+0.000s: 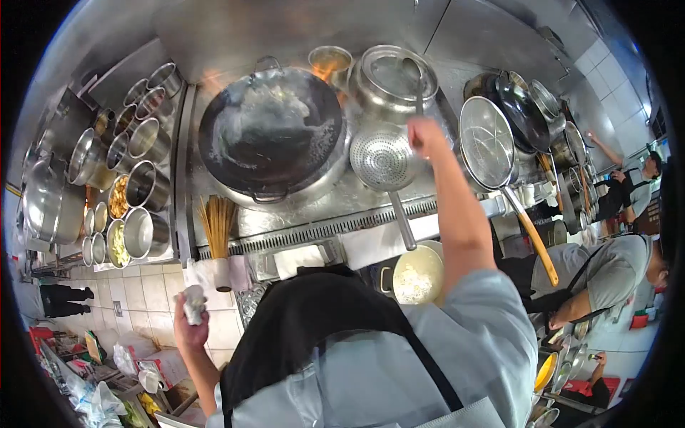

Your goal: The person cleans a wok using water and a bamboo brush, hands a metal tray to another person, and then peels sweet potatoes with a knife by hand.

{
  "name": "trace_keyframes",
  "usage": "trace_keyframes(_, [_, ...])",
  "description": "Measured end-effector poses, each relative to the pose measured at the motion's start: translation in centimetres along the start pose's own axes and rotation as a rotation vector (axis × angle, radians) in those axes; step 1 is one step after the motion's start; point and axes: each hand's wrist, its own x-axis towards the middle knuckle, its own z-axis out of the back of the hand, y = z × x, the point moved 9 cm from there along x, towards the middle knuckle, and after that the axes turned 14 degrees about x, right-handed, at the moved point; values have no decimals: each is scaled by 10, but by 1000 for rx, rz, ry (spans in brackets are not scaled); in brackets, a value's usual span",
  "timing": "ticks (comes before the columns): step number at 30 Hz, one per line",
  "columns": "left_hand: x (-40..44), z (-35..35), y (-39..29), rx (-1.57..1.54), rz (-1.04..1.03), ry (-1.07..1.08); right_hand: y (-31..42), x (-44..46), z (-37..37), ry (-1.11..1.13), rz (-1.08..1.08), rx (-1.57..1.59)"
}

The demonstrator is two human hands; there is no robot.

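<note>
My left hand is closed around a crumpled greyish-white cloth, held out past the stove's front edge at lower left. My right hand reaches forward, its fingers wrapped round the handle of a metal ladle. The ladle's bowl is over the round steel pot at the back; whether it touches is unclear. Just left of that hand lies a perforated skimmer, its handle pointing toward me. A large black wok sits on the burner, steam blurring its inside and flames showing behind it.
Several steel pots crowd the left side. Bamboo sticks stand upright at the stove's front. A mesh strainer with a wooden handle lies at right, near stacked pans. A pot of pale food is by my waist. Co-workers stand at right.
</note>
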Motion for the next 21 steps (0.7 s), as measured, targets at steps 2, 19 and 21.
trace_keyframes(2, [-10, 27, 2, -78, -19, -53, 75, -11, -53, 108, -348, 1228])
trace_keyframes(19, [-93, 198, 278, 203, 520, -313, 25, -48, -22, 244, -402, 1348])
trace_keyframes(21, [-86, 194, 270, 208, 472, -282, 53, -81, -32, 471, -355, 1643])
